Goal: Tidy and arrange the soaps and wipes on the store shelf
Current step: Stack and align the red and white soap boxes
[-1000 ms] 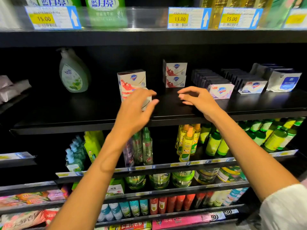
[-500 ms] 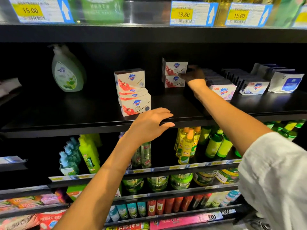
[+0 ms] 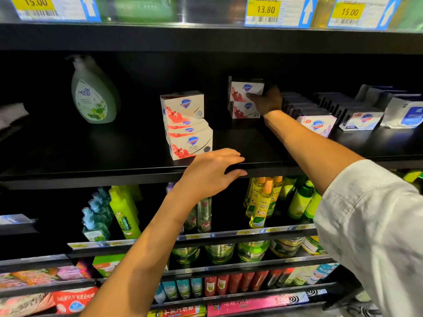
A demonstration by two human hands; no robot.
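On the black shelf stands a leaning stack of white soap boxes with red fruit prints, near the front. Deeper in sit two more such boxes, one on the other. My right hand reaches into the dark and grips the top soap box of that back pair. My left hand hovers at the shelf's front edge, fingers spread, holding nothing. Rows of soap bars and wipe packs lie to the right.
A green pump bottle stands at the back left. Price tags line the shelf above. Lower shelves hold green and yellow bottles and coloured packets.
My right hand went from the shelf's front deep into the back and closed on the top box of the rear pair. My left hand came off the front stack and dropped to the shelf edge.
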